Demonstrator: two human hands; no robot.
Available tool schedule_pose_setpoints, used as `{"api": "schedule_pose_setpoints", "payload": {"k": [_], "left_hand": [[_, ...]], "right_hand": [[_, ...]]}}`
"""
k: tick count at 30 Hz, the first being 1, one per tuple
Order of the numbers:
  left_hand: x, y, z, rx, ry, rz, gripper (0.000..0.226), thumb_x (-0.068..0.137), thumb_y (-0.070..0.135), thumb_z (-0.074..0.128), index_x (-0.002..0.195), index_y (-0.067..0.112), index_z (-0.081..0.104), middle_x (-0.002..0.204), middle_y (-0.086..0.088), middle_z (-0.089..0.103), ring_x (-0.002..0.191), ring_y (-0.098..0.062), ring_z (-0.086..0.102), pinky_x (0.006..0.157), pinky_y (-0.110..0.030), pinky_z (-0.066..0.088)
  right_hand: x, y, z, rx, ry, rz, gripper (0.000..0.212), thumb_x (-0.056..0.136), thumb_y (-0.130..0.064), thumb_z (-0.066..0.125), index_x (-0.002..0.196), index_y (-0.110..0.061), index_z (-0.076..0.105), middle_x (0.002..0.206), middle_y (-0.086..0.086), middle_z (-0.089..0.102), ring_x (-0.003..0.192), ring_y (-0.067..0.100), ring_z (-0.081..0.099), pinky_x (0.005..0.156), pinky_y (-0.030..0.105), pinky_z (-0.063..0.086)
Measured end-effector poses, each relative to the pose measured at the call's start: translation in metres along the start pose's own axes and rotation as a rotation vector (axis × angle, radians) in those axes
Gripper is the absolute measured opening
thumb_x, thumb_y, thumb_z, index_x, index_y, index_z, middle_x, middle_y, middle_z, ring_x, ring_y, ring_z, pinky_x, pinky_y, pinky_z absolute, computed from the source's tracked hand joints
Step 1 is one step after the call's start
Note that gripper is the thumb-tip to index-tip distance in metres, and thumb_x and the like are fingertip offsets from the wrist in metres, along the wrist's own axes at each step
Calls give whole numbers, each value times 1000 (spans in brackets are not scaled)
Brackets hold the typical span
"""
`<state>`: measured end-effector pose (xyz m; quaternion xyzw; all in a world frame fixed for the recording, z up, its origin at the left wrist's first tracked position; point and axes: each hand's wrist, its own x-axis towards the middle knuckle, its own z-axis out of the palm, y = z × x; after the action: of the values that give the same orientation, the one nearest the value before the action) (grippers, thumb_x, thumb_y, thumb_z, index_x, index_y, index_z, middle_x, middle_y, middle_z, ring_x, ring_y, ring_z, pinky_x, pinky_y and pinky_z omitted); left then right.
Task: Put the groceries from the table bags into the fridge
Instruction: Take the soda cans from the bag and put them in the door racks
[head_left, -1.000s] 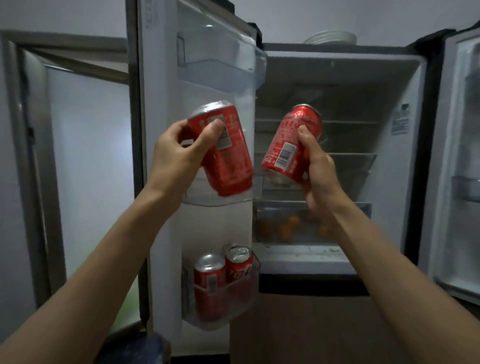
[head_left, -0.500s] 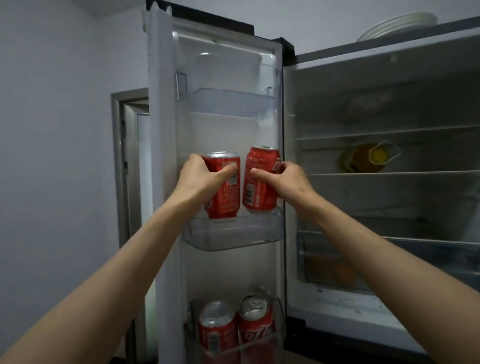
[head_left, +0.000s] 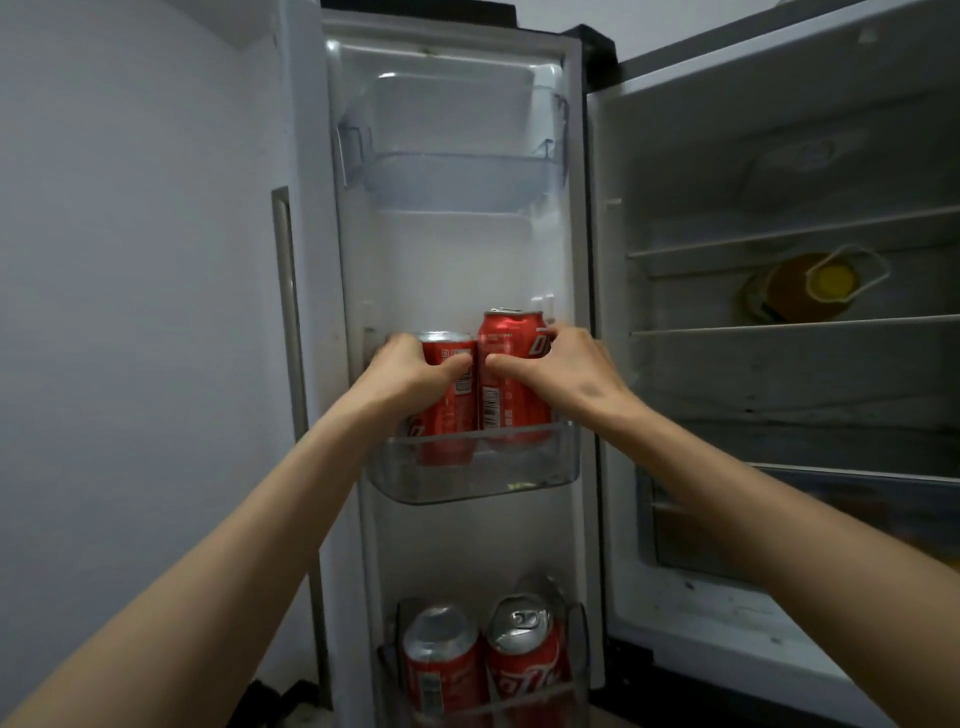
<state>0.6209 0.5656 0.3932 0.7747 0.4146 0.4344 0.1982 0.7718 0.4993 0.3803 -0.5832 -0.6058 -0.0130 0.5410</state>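
Two red soda cans stand side by side in the middle door bin (head_left: 545, 473) of the open fridge door. My left hand (head_left: 410, 376) wraps the left can (head_left: 452, 415), whose base sits down inside the bin. My right hand (head_left: 561, 374) grips the right can (head_left: 511, 358), which stands slightly higher. Two more red cans (head_left: 483, 660) stand in the bottom door bin.
The top door bin (head_left: 452, 182) holds nothing. In the fridge body, an orange jar with a yellow lid (head_left: 810, 286) lies on a glass shelf (head_left: 795, 325). A drawer (head_left: 841, 519) sits lower right. A grey wall (head_left: 130, 312) is at the left.
Both hands have lowered the two cans from in front of the fridge into the middle door bin. My view has moved closer to the door.
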Motion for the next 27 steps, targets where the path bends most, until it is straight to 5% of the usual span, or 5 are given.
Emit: {"api": "schedule_pose_setpoints", "payload": {"k": [7,15,20,27], "left_hand": [[-13,13,-1,283,89,52,61,86,43,61,124,2,36,117,-16,58,100,-30,60,66,-31,47],[-26,17,0,577,230,270,50,86,44,60,113,2,52,115,-14,44,103,-31,51,86,-39,46],[-31,16,-9,618,191,319,37,92,39,52,109,6,54,110,-14,53,100,-30,53,78,-34,41],[-58,10,-22,503,131,477,54,96,34,44,143,10,30,146,-9,37,134,-23,33,105,-32,29]], "right_hand": [[-1,8,3,34,17,30,66,76,-42,73,126,-16,39,101,-4,56,76,5,55,54,13,40],[-4,4,3,-82,1,-71,50,79,-40,69,118,-15,52,93,-7,57,70,-3,53,57,8,40],[-12,2,2,-132,48,-94,56,80,-37,69,126,-14,45,121,5,56,106,17,56,82,24,43],[-45,-14,-3,-199,72,-128,52,89,-30,59,135,-13,40,129,8,52,117,20,51,89,24,36]]}}
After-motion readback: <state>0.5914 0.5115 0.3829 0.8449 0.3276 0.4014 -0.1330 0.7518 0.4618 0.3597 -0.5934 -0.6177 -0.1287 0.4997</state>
